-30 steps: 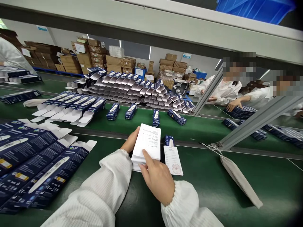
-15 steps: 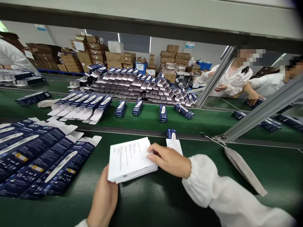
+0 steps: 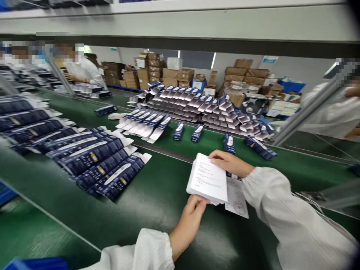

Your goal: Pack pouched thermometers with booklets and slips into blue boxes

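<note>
Gripping a leaflet stack — left hand pinching below; right hand clasping the top.

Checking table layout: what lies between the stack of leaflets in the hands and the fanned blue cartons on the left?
In the head view, only bare green belt separates the stack of leaflets from the fanned blue cartons.

Even, bright overhead light from ceiling strip lamps at the back of the hall. I see soft glare on the green conveyor belt and only faint shadows beneath the leaflet stack. Wide-angle distortion bends the shelf beam; corners vignette dark. Left-edge cartons smear with motion blur; the centre stays sharp.
</note>
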The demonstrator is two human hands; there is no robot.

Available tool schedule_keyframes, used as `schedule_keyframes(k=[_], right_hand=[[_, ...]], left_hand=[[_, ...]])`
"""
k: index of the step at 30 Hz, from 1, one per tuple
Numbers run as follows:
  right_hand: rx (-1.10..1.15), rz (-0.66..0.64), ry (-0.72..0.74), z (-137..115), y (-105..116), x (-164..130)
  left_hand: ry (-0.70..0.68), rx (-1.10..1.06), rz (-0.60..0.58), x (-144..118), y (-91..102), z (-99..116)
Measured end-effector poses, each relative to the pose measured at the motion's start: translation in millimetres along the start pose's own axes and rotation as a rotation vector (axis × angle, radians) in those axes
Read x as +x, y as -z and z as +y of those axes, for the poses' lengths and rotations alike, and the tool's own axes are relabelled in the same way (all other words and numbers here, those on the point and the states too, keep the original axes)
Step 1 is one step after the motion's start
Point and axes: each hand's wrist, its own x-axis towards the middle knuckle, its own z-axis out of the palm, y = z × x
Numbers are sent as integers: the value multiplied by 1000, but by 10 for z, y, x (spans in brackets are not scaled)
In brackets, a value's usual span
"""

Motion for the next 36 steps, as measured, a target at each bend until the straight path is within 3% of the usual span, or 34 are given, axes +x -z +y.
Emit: schedule_keyframes(k=[3,5,7,10,12,15,19,23,26,30,33,36], right_hand=[[-91,164,-10,-93,58,-262],[-140,271,17,-241,49,-558],[-139,296,121,-441,-48,-869],[-56,242,334,-746,-410,-1166],[57,118,387,-886,-780,-1192],[215,-66,375,-930,-1411,-1049],[271,-10,424,-760,-2064,-835],[281,18,442,-581,-2283,-784],[297,8,421,-556,-2273,-784],[298,29,357,-675,-2278,-708],[323,67,328,-826,-2372,-561],[372,103,321,-982,-2536,-354]], left_hand=[[-70,182,-16,8,334,48],[-125,339,62,7,727,69],[-166,524,211,13,1206,77],[-167,807,420,8,1880,72],[-147,970,494,-35,2172,54],[-116,1158,530,-155,2332,-14],[-105,1292,502,-319,2281,-166],[-157,1307,436,-427,2239,-146],[-246,1287,453,-473,2351,184],[-388,1155,721,-391,2863,839],[-275,927,684,-162,3371,1109],[-202,802,615,71,3751,1112]])
